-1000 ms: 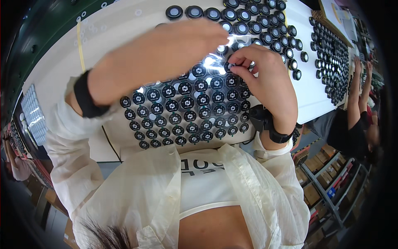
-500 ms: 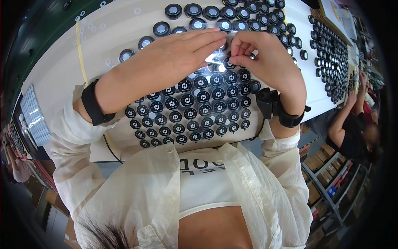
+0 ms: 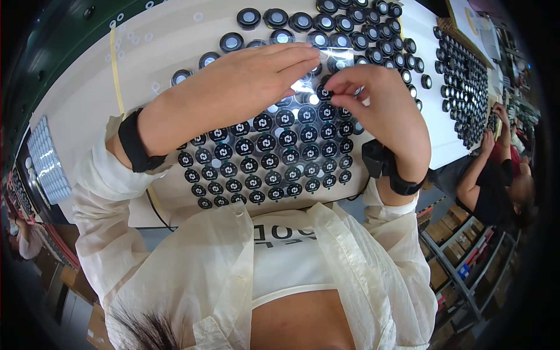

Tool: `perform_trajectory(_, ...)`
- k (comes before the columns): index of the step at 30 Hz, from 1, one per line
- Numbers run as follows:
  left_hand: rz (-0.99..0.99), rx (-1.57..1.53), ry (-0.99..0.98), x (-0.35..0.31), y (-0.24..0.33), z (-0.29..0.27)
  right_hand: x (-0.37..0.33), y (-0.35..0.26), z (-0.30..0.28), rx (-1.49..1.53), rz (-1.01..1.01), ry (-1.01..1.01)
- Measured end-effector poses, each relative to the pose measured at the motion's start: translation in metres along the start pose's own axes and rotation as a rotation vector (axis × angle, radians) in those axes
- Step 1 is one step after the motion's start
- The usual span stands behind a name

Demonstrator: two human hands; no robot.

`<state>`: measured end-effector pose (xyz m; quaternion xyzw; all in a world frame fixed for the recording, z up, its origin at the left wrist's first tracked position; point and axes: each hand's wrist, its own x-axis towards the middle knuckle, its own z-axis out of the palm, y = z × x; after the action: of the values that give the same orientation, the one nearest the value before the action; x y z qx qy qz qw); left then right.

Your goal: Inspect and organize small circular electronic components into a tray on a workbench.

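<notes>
A clear sheet with rows of round black stickers, each bearing a white mark, lies on the table in front of me. My left hand rests flat on the far part of the sheet, fingers stretched out and close together. Beside it, at the far right part of the sheet, my right hand pinches the edge of a round black sticker between thumb and forefinger. Whether that sticker is partly lifted is hard to make out. Several round black parts with pale centres stand just beyond my hands.
More round black parts crowd the white table at right. Yellow tape crosses the table at left, near some clear rings. A green surface borders the far left. A co-worker works at the right.
My right hand has shifted slightly toward me, its fingers still pinched at the sticker. My left hand stays flat on the sheet. The co-worker's arms at the right have moved.
</notes>
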<state>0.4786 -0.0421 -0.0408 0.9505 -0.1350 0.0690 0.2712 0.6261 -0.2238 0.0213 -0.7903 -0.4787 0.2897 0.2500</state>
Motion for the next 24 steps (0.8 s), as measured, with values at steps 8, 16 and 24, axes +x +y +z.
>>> perform_trajectory(8,-0.008,0.008,0.006,-0.001,0.001,0.001,0.012,0.005,0.012,-0.066,-0.007,0.048)
perform_trajectory(16,0.016,0.061,-0.003,0.002,0.004,-0.003,0.035,0.013,-0.002,-0.134,-0.158,-0.177)
perform_trajectory(24,0.002,-0.051,-0.027,0.003,0.003,-0.002,-0.006,-0.026,-0.010,-0.144,-0.130,-0.144)
